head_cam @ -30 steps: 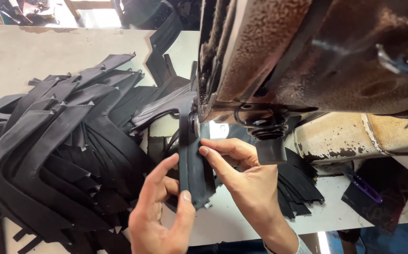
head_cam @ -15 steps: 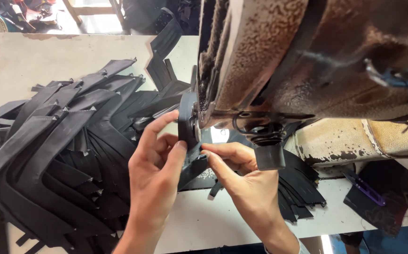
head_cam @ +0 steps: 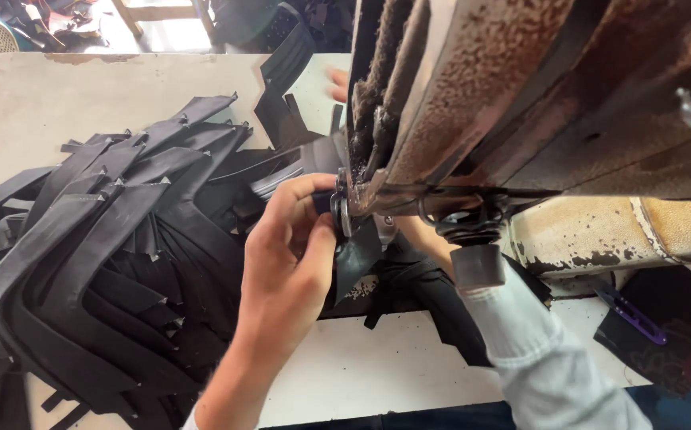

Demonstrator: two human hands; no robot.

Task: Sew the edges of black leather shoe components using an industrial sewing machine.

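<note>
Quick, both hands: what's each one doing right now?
Left hand: closed, pinching the black piece at the machine.
Right hand: hidden behind the machine; only its sleeve shows, cannot tell.

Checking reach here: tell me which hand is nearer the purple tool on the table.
Right. The right hand is mostly hidden behind the machine head, its sleeve close to the purple tool; the left hand is farther off, pinching a black piece.

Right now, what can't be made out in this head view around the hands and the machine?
- Right hand: almost wholly hidden behind the rusty machine head; its grip cannot be told.
- Black piece at the left hand: its upper end disappears behind the machine's small wheel.
- Fingertips beyond the machine: too little shows to tell whose they are.
- Purple tool: too small to identify.
</note>
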